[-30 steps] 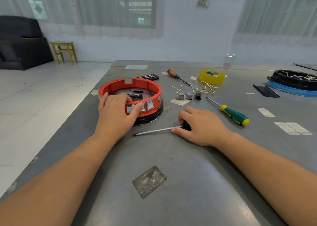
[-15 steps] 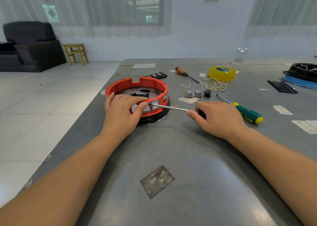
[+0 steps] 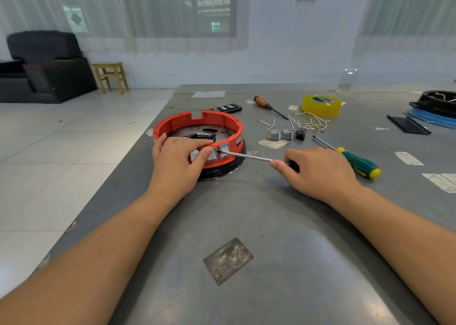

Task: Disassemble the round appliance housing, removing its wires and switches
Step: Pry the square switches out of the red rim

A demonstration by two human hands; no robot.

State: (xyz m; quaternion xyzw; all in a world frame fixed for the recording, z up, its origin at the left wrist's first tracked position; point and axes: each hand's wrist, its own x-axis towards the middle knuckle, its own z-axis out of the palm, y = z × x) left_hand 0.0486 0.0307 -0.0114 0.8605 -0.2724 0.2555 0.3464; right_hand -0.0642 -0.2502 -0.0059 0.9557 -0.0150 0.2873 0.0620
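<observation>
The round red housing (image 3: pixel 212 119) with a black base sits on the grey table, left of centre. My left hand (image 3: pixel 180 156) grips its near rim, thumb pressed beside the grey switches (image 3: pixel 223 150) set in the front wall. My right hand (image 3: pixel 318 171) holds a black-handled screwdriver (image 3: pixel 246 156); its metal tip touches the switch panel. Removed grey switches (image 3: pixel 280 134) and loose yellowish wires (image 3: pixel 309 123) lie on the table behind my right hand.
A green-and-yellow screwdriver (image 3: pixel 357 163) lies right of my right hand. A wooden-handled screwdriver (image 3: pixel 269 106), yellow tape roll (image 3: pixel 321 105) and black remote (image 3: pixel 225 108) lie further back. A black and blue housing (image 3: pixel 434 110) sits far right. The table's left edge (image 3: pixel 118 176) drops to the floor.
My right hand lifted the black-handled screwdriver off the table and swung its tip to the switches on the housing front. My left hand stayed on the rim.
</observation>
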